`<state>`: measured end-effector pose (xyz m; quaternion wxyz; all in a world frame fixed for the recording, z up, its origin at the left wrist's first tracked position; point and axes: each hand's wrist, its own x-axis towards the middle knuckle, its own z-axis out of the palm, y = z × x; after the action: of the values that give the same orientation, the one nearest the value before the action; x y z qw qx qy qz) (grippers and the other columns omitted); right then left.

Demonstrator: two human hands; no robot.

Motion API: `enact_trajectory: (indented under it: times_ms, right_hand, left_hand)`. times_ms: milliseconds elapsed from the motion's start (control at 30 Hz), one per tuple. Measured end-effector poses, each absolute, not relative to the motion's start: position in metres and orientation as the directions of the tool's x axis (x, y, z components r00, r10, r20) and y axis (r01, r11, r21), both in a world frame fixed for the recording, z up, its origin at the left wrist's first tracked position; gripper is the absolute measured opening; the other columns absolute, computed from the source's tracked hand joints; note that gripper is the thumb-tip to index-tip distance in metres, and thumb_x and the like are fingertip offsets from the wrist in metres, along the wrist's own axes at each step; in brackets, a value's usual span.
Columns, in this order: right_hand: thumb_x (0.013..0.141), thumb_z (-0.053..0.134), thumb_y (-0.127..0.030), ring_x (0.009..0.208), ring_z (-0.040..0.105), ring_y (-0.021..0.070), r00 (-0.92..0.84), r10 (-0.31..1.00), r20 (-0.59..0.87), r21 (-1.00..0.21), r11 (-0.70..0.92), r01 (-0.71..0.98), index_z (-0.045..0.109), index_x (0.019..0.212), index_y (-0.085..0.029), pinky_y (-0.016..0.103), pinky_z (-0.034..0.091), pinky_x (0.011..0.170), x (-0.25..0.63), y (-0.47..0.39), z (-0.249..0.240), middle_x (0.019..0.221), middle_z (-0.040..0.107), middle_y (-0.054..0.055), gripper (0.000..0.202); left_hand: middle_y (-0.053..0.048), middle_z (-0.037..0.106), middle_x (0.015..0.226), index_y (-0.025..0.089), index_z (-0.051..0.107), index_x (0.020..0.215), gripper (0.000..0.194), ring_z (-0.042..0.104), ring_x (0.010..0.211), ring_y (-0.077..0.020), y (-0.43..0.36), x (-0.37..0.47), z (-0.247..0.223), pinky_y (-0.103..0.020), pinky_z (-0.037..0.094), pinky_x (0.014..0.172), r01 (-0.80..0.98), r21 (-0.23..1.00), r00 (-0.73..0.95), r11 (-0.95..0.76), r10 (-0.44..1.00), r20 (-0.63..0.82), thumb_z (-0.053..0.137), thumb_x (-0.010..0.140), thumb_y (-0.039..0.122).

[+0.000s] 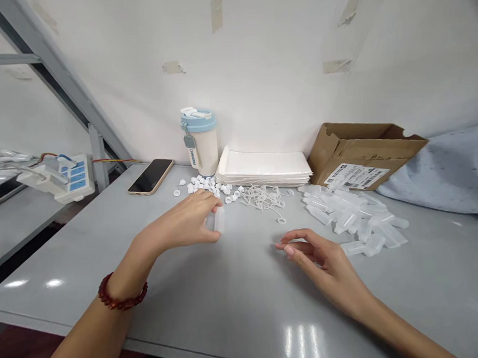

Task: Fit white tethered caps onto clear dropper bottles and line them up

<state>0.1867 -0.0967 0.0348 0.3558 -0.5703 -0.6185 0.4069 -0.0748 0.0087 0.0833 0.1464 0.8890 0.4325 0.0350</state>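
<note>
My left hand (187, 219) curves around a small translucent plastic tube (220, 220), with the thumb at its near end and the fingers at its far end. Just beyond those fingers lies a scatter of small white caps (201, 184). My right hand (325, 262) hovers over the table with loosely bent fingers apart, and nothing shows in it. A heap of similar translucent tubes (355, 213) is spread beyond and to the right of that hand. Between the caps and the tubes sits a tangle of thin white cords (262, 197).
A stack of white envelopes (266, 167) lies against the wall beside a cream tumbler (205, 148) with a blue lid. A phone (151, 176) rests at the left. An open cardboard box (362, 159) and grey fabric (447, 173) are at the right. A power strip (76, 179) is farther left.
</note>
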Motion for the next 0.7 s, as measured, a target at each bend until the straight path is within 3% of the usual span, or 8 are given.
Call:
enact_trajectory:
  times_ms: [300,700]
  right_hand:
    - [0.087,0.054,-0.039,0.094,0.068,0.0224,-0.101,0.995,0.016,-0.876,0.063,0.477,0.060,0.097,-0.021,0.030,0.057,0.064,0.1858,-0.0950,0.0316,0.101,0.070,0.008,0.021]
    - [0.088,0.053,-0.038,0.092,0.067,0.0213,-0.103,0.994,0.032,-0.860,0.080,0.503,0.061,0.096,-0.022,0.029,0.057,0.063,0.1856,-0.0954,0.0321,0.099,0.069,0.007,0.020]
  left_hand:
    - [-0.006,0.054,0.097,0.019,0.055,0.099,0.034,0.044,0.103,-0.0271,0.0109,-0.0859,0.0772,-0.035,0.042,0.082,0.771,0.312,0.625,-0.555,0.753,-0.204,0.055,0.066,0.028]
    - [-0.009,0.053,0.097,0.018,0.058,0.104,0.042,0.043,0.101,-0.0294,0.0072,-0.0822,0.0841,-0.040,0.040,0.086,0.846,0.215,0.533,-0.487,0.776,-0.339,0.055,0.063,0.024]
